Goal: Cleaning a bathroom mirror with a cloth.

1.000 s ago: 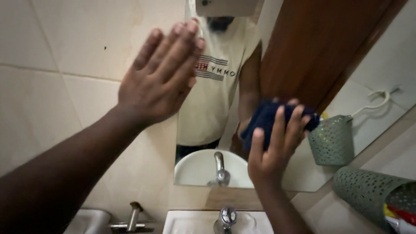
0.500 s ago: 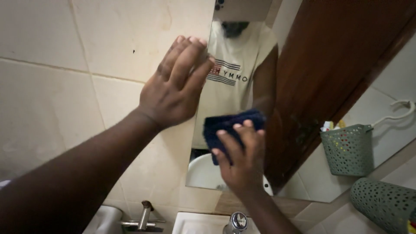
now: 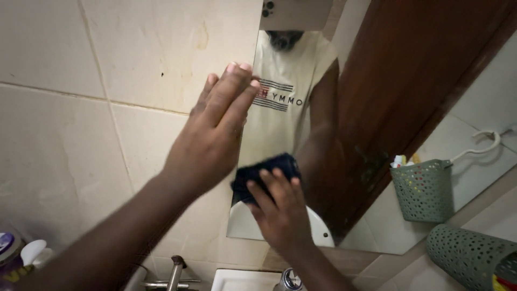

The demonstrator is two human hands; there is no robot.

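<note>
Dark blue cloth [image 3: 262, 173] pressed flat on mirror [image 3: 377, 108], low near its left edge, just above bottom edge. Your right hand [image 3: 280, 215] spreads over cloth from below, fingers pointing up-left, pinning it to glass. Cloth's long axis runs roughly sideways. Your left hand [image 3: 215, 134] open, fingers together, palm braced on tiled wall [image 3: 81, 134] at mirror's left edge, above and left of cloth. Right hand nearer. Green basket [image 3: 460, 256] well right; tap [image 3: 175, 269] below.

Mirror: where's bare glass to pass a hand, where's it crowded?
Free: mirror right of the right hand, up to the green basket. Crowded: left edge, where the left hand sits above the dark cloth.
</note>
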